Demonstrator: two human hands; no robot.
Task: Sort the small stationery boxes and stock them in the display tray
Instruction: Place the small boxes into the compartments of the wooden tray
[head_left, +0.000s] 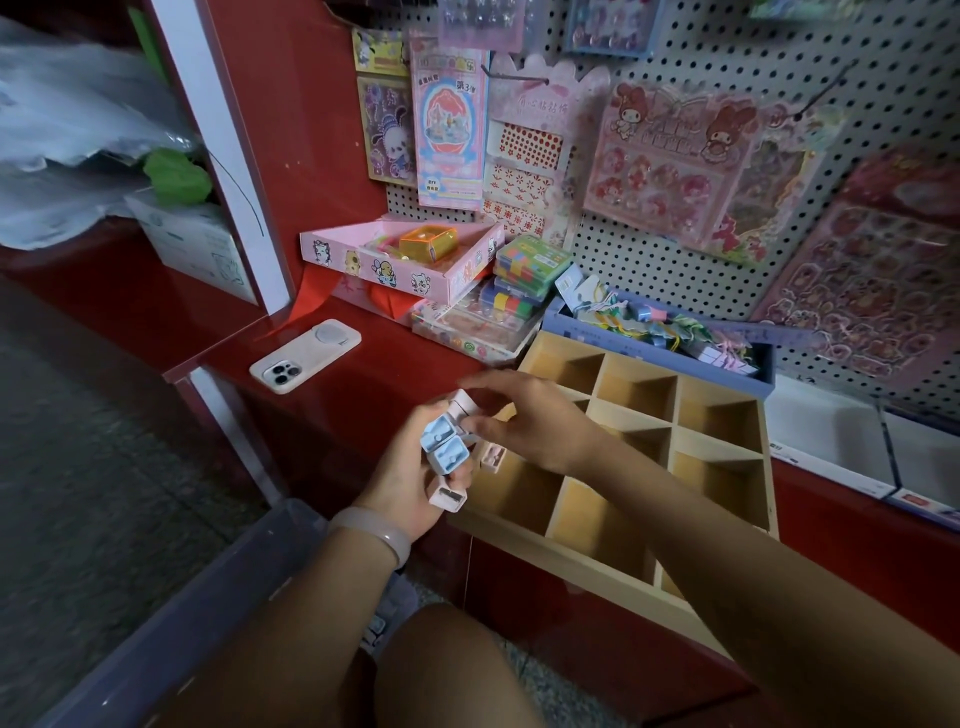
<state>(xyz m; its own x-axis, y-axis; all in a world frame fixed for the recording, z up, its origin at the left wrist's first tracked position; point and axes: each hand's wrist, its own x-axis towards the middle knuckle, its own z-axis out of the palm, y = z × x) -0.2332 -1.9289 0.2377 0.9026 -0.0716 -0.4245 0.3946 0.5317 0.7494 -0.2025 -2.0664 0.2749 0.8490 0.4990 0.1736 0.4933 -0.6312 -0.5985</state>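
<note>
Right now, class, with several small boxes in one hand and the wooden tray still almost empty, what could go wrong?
1. The left hand grips a stack of blue and pink boxes while the right hand pinches the top one; the stack may slip and scatter.
2. One pink box already lies in the tray; colours could get mixed.
3. The tray seems to overhang the shelf and might tip.

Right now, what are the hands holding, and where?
Left hand grips a cluster of small boxes by their sides; right hand pinches the top white box.
</note>
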